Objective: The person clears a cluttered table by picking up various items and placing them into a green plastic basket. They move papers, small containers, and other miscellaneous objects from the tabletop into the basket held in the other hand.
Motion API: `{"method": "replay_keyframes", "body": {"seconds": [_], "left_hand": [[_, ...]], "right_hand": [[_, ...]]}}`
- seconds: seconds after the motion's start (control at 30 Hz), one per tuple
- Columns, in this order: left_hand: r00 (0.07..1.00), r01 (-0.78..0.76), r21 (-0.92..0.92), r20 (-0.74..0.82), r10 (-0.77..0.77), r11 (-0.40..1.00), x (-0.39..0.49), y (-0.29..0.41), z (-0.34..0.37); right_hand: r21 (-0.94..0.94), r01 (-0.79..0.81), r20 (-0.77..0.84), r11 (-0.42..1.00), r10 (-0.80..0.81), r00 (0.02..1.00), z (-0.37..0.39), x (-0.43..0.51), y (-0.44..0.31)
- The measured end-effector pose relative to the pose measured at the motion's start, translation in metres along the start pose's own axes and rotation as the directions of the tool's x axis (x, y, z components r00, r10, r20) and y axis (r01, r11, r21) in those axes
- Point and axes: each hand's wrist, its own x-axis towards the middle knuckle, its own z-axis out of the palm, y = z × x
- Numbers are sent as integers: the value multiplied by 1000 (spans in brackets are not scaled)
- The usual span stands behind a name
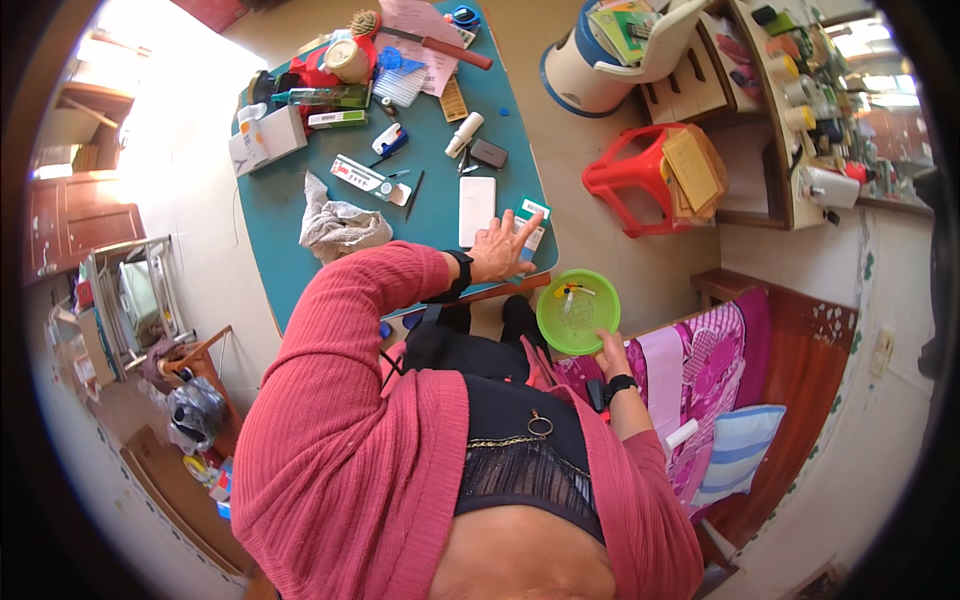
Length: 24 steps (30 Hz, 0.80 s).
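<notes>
My left hand [499, 249] reaches over the table's near right corner, palm down with its fingers spread. It lies over a green, white and blue packet [535, 211], partly hiding it; whether it presses on it I cannot tell. A white rectangular case [477, 206] lies just beside its fingers. My right hand [613, 351] grips the rim of a round green plastic basket [577, 330], held off the table's near right corner. Inside the basket are a few small yellow, white and dark items [574, 291].
The teal-topped table [281, 262] bears a grey cloth [337, 225], a flat printed box [371, 180], a white bottle [465, 133], a dark small case [489, 153], and a red-handled knife [457, 52]. A red stool [637, 180] and a draped wooden bench [795, 367] stand at right.
</notes>
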Motion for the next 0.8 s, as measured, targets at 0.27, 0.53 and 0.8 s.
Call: {"method": "replay_keyframes", "body": {"seconds": [0.27, 0.53, 0.8], "left_hand": [[997, 36, -30, -63, -38, 999, 10, 16, 12], [562, 327, -131, -769, -304, 936, -40, -129, -104], [639, 612, 211, -701, -318, 762, -36, -123, -91]], "right_hand": [[-49, -71, 49, 996, 73, 996, -23, 24, -27], [-169, -47, 131, 985, 69, 989, -40, 65, -84], [-195, 0, 250, 981, 50, 967, -33, 98, -124]]}}
